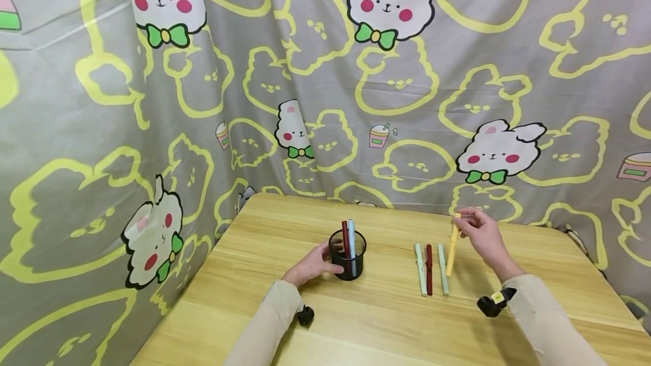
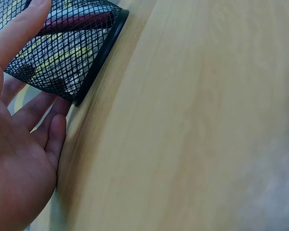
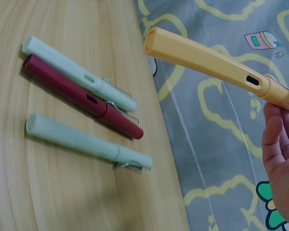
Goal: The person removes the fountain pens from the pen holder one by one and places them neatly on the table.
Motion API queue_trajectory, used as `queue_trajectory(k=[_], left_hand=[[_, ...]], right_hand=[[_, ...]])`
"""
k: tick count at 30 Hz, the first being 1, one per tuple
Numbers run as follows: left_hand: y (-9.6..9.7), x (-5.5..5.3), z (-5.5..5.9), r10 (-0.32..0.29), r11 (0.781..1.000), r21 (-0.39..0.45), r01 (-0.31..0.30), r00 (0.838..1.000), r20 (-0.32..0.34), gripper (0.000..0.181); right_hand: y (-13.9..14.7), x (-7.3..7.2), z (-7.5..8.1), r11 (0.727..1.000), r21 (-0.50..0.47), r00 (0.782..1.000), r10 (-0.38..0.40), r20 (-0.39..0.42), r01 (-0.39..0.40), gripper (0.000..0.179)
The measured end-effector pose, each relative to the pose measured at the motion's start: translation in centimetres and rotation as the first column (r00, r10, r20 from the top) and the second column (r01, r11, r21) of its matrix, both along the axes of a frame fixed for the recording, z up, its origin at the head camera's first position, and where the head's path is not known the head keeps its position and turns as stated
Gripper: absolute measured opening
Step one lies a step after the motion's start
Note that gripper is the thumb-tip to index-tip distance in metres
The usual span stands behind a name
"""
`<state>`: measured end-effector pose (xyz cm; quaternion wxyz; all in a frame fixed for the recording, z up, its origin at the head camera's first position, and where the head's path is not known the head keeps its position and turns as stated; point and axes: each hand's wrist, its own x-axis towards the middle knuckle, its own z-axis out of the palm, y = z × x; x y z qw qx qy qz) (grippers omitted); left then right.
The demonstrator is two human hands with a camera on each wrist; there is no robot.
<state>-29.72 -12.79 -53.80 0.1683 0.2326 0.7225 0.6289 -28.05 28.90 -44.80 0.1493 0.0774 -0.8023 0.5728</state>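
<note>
My left hand holds the black mesh pen cup, its thumb on the near side and fingers around the other. A dark red pen and a light blue pen stand in the cup. Off to the right, my right hand pinches a yellow pen by its clip end, tilted with the other end down, above the table. Left of that pen lie a pale green pen, a dark red pen beside it, and another pale green pen slightly apart.
The wooden table reaches back to a grey curtain printed with rabbits and yellow outlines. Black wrist cameras are strapped at both sleeves, the right one hanging just above the table.
</note>
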Motion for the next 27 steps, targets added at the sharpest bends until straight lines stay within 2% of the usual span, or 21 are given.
queue_trajectory(k=[8,17,27], left_hand=[[0.0,0.0,0.2,-0.004,1.000,-0.006,0.004,1.000,-0.006,0.072],[0.1,0.1,0.3,-0.006,1.000,0.002,0.006,1.000,-0.004,0.072],[0.0,0.0,0.2,-0.018,1.000,-0.003,0.018,1.000,-0.011,0.074]], right_hand=[[1.6,-0.3,-1.0,0.999,0.051,0.999,0.012,0.033,-0.013,0.037],[3.0,-0.2,-2.4,0.992,0.125,0.990,-0.007,0.143,-0.011,0.049],[4.1,-0.7,-5.1,0.987,0.159,0.978,-0.015,0.206,-0.018,0.050]])
